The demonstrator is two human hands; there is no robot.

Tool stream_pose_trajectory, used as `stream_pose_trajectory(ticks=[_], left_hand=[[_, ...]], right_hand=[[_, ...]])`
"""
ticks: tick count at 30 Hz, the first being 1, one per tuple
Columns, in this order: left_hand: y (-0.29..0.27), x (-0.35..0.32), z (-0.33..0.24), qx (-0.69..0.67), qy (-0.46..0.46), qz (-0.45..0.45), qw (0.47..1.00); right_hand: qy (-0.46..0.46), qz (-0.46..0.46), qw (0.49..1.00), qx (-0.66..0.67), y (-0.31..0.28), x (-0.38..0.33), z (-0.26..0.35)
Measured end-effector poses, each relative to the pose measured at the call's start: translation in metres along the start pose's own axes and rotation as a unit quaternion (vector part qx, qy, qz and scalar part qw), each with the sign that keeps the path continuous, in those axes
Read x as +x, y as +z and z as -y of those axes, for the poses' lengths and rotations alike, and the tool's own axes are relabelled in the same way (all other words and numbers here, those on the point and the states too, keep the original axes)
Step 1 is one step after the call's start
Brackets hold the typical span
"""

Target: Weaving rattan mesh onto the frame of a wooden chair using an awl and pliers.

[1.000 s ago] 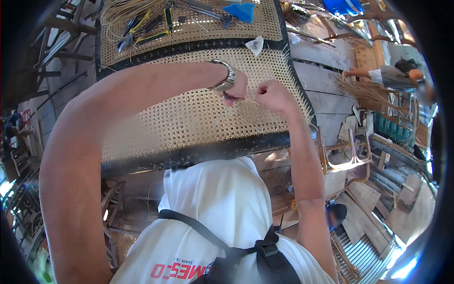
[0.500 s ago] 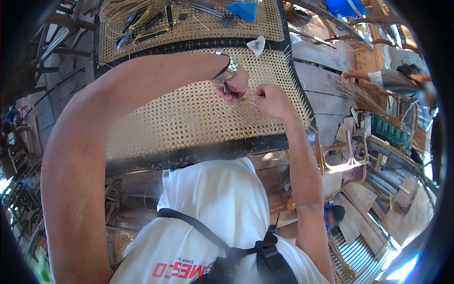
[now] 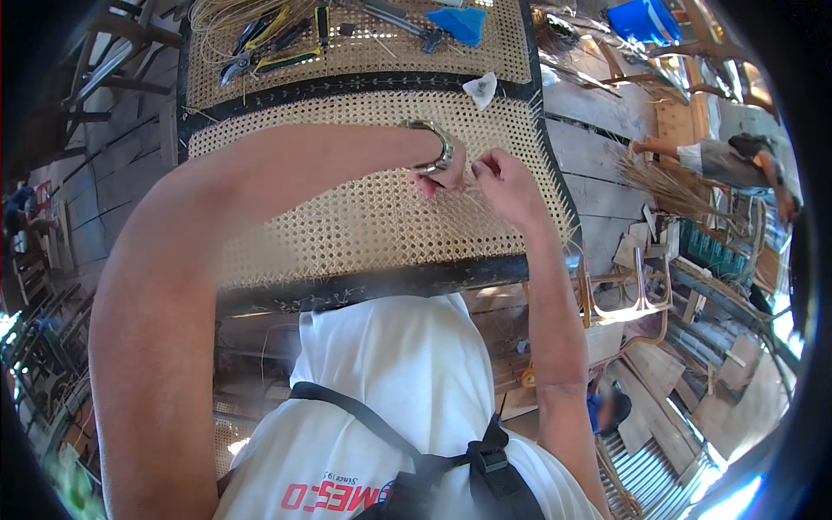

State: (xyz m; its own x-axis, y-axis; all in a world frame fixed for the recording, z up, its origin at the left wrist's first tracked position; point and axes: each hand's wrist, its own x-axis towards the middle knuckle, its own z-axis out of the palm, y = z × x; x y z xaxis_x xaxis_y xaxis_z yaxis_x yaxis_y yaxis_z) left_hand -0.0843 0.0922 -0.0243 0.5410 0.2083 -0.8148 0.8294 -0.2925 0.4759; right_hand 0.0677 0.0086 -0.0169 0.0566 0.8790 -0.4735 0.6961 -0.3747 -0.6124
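In front of me lies a woven cane panel [image 3: 347, 221] in a dark frame with floral patterning [image 3: 373, 282]. My left hand [image 3: 448, 176], below a metal wristwatch [image 3: 436, 147], is bent down over the weave with its fingers curled. The wrist and the back of the hand hide most of what it may hold. Just to its right, my right hand [image 3: 510, 186] has thumb and forefinger pinched together above the cane; any strand between them is too fine to make out. Loose cane ends stick out along the panel's right edge.
On the far panel lie yellow-and-black handled pliers [image 3: 290, 61], a hammer-like tool [image 3: 403, 22], a blue piece [image 3: 464, 24] and coiled cane strands [image 3: 208, 30]. A whitish lump [image 3: 481, 89] sits on the frame bar. Rightward are a blue bucket [image 3: 643, 22], another person [image 3: 732, 165] and bent-cane furniture [image 3: 628, 299].
Both hands sit slightly lower and further right in view, as does the whole panel. The left wrist has turned, hiding the dark tool seen in its fingers before. The right fingers have drawn slightly up.
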Motion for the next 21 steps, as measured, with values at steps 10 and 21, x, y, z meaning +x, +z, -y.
stream_pose_trajectory(ticks=[10, 21], left_hand=[[-0.034, -0.07, 0.056, 0.142, 0.134, -0.282, 0.939], [0.003, -0.035, 0.044, -0.177, 0.051, -0.046, 0.982]], right_hand=[[-0.068, 0.13, 0.949, 0.277, 0.007, 0.0, 0.025], [-0.032, 0.089, 0.995, 0.01, 0.001, 0.013, -0.007]])
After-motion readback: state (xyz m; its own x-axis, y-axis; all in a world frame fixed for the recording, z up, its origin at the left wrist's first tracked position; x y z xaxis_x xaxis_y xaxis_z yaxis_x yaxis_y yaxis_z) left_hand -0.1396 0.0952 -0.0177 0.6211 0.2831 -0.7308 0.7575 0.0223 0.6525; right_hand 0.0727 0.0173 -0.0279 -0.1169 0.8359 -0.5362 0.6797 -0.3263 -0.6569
